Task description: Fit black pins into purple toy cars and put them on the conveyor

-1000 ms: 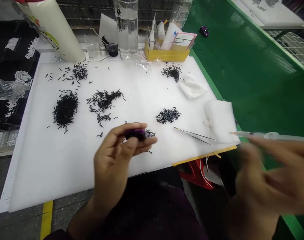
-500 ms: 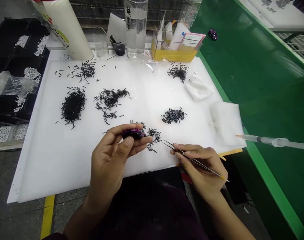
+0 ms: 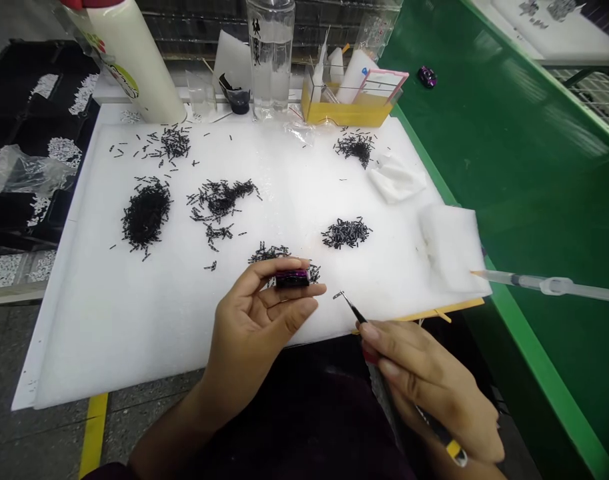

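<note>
While you hold it up: the purple-black piece is in your left hand, in front of the nearest pile of black strips on the white counter.
Purple piece, risk: with your thumb lying clear of it, an off-centre push could roll it out of your grip.
Single strip, risk: a slack or uneven squeeze might let it twist or spring away, and among so many alike you could easily lose it.
Left fingers: closed on the piece, index along its upper edge, the next ones below.
Right fingers: clamped on the tweezers in your right hand, thumb and index toward the front.
Tweezer tips: nearly together at the single strip, near your left fingertips; it looks pinched, but is too small to be sure.
Beyond the tweezers: another dark heap, apart from both your hands.
To your right: a syringe, its orange tip by the white foam pad.
Far edge: a yellow-based box, a clear tumbler and a leaning white bottle.
</note>
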Motion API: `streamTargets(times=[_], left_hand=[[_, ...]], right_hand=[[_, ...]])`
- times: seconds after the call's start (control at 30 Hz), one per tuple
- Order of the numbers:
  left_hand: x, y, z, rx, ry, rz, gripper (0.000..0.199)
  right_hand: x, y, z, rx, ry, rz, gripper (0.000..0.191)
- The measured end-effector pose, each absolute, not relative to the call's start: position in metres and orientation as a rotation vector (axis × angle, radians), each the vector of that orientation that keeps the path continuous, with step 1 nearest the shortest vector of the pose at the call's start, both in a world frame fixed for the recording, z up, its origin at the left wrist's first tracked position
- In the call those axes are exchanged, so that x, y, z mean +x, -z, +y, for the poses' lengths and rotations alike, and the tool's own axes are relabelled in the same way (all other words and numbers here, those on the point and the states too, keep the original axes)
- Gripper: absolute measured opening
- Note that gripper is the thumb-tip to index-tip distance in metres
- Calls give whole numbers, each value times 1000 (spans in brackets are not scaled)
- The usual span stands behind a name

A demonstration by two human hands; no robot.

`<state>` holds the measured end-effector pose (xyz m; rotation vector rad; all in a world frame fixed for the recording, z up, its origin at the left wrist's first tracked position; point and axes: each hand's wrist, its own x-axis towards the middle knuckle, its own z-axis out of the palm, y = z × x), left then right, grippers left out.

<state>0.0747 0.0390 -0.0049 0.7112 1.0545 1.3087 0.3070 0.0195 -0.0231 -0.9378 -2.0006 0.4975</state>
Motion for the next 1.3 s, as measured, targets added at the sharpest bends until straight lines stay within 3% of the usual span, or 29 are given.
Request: streamTargets(times=[0.1,0.2,0.43,0.53,0.67,0.73,0.93,1.3], left_hand=[[81,4,39,649,-1246,979,30],[85,6,42,594,-1244,919,29],[85,11,46,477,-1226,794,29],[82,12,46,515,-1241,828,24],[77,10,44,591,-1366,923,11],[76,9,43,607,-1410,962,10],[68,8,41,576,-1448,988,10],[63,5,44,530,-1494,1012,8]], right_hand=[[305,7,16,-828,-278,-2173,38],[305,7,13,-806,-295,-2170,37],[312,37,6,-746,-433,-1917,75],[309,26,17,-800,-468,-1968,66],[297,3,73,-1047,-412,-1942,28],[294,-6,111,-1030,-239,-1713,18],[292,-2,143,-1090,-165,-1544,24],[269,48,30,-923,-818,-1425,42]])
